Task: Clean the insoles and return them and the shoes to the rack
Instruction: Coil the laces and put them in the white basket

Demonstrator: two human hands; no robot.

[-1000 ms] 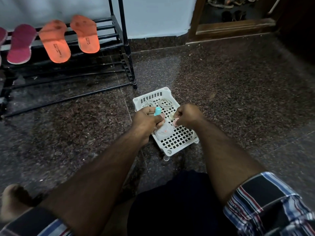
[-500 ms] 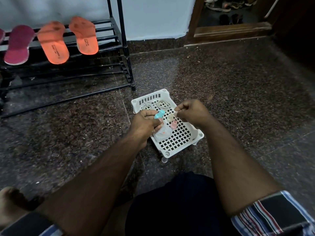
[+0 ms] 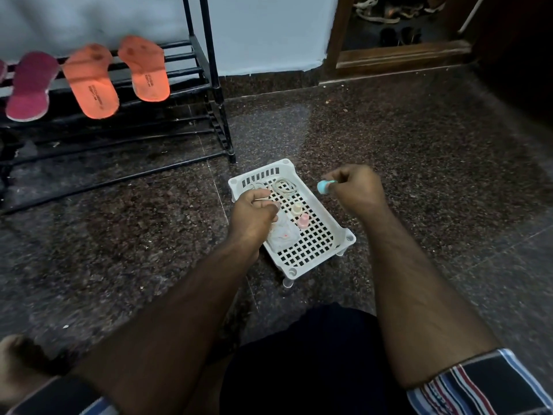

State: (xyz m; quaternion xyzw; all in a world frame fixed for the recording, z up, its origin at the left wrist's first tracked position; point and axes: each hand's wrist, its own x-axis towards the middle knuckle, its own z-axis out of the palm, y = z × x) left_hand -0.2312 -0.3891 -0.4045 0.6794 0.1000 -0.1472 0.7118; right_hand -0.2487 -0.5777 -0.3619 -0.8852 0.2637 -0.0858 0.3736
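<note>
The small blue piece (image 3: 323, 186) has passed from the left hand (image 3: 254, 215) to the right hand (image 3: 357, 190), which pinches it beside the basket (image 3: 344, 235), the left curling on something unclear; insoles (image 3: 89, 82) lie on the rack (image 3: 209, 85), shoes unreturned.

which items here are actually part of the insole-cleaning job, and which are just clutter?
Job:
- two orange insoles and the maroon insole, lying on the black rack
- small blue piece pinched in the right hand
- left hand over the white basket: grip unclear

Lying about:
- coiled cord, cream and pink pieces in the basket
- footwear beyond the doorway
</note>
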